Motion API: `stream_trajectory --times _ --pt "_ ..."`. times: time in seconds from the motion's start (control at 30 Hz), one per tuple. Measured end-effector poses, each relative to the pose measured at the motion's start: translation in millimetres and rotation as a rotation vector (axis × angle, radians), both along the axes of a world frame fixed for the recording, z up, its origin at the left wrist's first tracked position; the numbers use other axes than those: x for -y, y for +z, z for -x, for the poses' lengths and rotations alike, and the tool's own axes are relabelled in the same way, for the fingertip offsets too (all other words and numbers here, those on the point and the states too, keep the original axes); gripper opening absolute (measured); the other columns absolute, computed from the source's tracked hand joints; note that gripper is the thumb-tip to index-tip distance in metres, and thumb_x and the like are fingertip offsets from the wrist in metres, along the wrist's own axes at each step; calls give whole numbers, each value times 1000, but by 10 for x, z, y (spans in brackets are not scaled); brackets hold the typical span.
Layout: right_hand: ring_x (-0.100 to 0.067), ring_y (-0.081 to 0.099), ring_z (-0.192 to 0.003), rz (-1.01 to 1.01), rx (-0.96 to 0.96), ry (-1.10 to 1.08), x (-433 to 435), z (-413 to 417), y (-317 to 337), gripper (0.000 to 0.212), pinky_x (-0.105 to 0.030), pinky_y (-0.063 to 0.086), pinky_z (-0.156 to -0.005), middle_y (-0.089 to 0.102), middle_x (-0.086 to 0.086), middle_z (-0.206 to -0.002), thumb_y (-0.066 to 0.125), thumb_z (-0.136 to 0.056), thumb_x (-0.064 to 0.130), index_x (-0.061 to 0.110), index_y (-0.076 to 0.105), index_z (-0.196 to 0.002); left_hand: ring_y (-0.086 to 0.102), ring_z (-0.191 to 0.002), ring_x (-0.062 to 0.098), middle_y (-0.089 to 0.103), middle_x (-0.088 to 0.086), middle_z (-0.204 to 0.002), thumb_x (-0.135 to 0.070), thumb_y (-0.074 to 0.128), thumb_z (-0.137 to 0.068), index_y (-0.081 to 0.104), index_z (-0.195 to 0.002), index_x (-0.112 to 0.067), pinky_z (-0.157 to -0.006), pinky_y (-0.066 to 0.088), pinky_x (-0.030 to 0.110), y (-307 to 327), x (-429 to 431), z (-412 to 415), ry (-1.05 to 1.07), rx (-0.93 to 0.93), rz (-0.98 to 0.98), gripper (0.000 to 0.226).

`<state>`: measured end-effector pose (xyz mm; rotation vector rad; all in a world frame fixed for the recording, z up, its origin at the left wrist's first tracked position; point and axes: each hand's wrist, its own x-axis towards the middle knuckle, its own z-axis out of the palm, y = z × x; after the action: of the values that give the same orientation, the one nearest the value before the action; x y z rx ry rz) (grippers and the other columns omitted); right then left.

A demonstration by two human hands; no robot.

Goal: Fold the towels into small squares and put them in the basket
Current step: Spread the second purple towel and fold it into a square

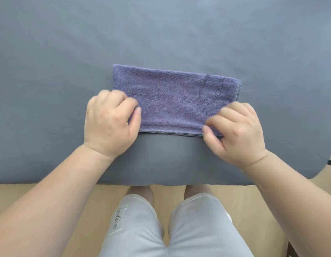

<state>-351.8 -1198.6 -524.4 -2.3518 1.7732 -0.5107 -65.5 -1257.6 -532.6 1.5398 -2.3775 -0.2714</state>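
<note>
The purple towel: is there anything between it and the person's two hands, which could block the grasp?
Nothing visible does. The left hand grips the folded purple towel at its left edge, and the right hand pinches its near right corner. No basket is in view, so that way cannot be judged.

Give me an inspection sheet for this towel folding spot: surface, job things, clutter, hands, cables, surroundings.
Surface: table covered by a smooth grey cloth.
Job's things: one purple towel, folded to a long rectangle, lying flat; basket not in view.
Clutter: nothing seen.
Hands: left hand grips the towel's near left corner; right hand pinches its near right corner, somewhat blurred.
Cables: nothing seen.
Surroundings: light wooden floor; the person's legs in grey shorts.
</note>
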Motion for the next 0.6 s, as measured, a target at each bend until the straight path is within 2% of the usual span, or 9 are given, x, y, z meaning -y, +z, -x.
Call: stream_trajectory --times 0.07,0.13,0.17,0.23,0.3,0.37,0.5,0.6 --pt "-35 59 -79 40 46 -59 250 -265 10 21 -42 44 -73 66 -7 -83 57 -95 22 10 73 -86 56 -94 39 65 14 -111 -25 54 -95 69 -113 -9 -81 45 48 3 97 189 72 21 6 29" --pt "-37 61 -113 -4 33 -141 485 -555 -57 29 -49 46 -97 67 -10 -120 55 -96 22 10 70 -118 47 -129 40 51 15 -144 -30 49 -97 54 -139 -10 -106 35 56 -53 188 357 76 84 -70 47" --pt "-37 52 -131 -58 -5 -168 571 -671 -114 40 -52 38 -110 59 -11 -139 52 -98 25 11 63 -133 34 -142 38 39 13 -155 -33 44 -99 43 -148 -11 -115 24 58 -99 218 417 66 128 -136 54" --pt "-35 25 -151 -207 -120 -186 648 -826 -255 54 -56 17 -122 33 -9 -162 42 -101 33 15 41 -153 9 -153 34 14 11 -166 -40 35 -100 23 -157 -12 -121 5 59 -223 242 453 48 248 -259 64" --pt "-34 8 -155 -331 -217 -182 604 -865 -410 60 -56 6 -124 14 -5 -168 36 -103 39 21 23 -159 -4 -153 32 -2 11 -167 -48 28 -100 6 -159 -14 -120 -1 61 -372 213 392 29 345 -312 72" --pt "-33 -1 -155 -395 -249 -190 511 -804 -524 65 -55 -1 -124 3 -4 -170 31 -103 50 28 13 -161 -9 -153 31 -8 12 -167 -56 23 -98 -1 -159 -15 -120 -4 61 -467 180 341 7 376 -316 77" --pt "-31 -13 -155 -465 -270 -240 404 -596 -545 81 -55 -7 -123 -11 -7 -169 26 -95 71 30 2 -161 -13 -153 31 -13 14 -166 -71 20 -93 -6 -159 -16 -120 -5 61 -466 221 334 -23 402 -313 90" --pt "-32 -14 -154 -481 -300 -273 370 -409 -543 91 -53 -6 -124 -13 -11 -168 26 -92 77 25 -2 -161 -15 -152 32 -17 17 -164 -78 20 -88 -10 -158 -17 -120 -4 61 -465 270 282 -26 436 -321 98"
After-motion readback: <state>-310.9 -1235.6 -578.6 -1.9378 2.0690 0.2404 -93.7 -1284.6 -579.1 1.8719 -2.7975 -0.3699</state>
